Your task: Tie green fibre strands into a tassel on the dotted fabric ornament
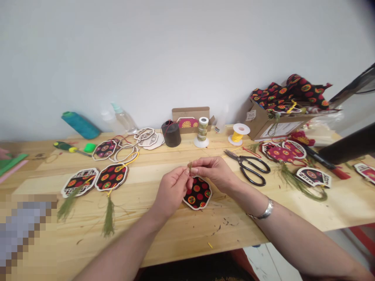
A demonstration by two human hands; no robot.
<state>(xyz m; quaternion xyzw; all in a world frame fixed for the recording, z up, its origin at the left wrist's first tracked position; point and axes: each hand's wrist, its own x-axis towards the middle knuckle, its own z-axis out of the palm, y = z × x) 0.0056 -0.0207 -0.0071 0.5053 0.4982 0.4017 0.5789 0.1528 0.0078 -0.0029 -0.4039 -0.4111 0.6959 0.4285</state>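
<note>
My left hand (173, 188) and my right hand (213, 171) meet above the middle of the wooden table (187, 230). Both pinch a small olive-green tuft of thread (190, 165) between thumb and fingers. Just under them lies a flat ornament (197, 193) covered in black fabric with red and yellow circles, partly hidden by my left hand. A silver bracelet (265, 212) sits on my right wrist.
Black scissors (249, 167) lie right of my hands. Finished ornaments with green tassels (109, 178) lie at left, more at right (313, 176). Thread spools (202, 132), a yellow spool (238, 134), a black cone (171, 133), spray bottles (124, 117) and a cardboard box of fabric (277, 121) line the back.
</note>
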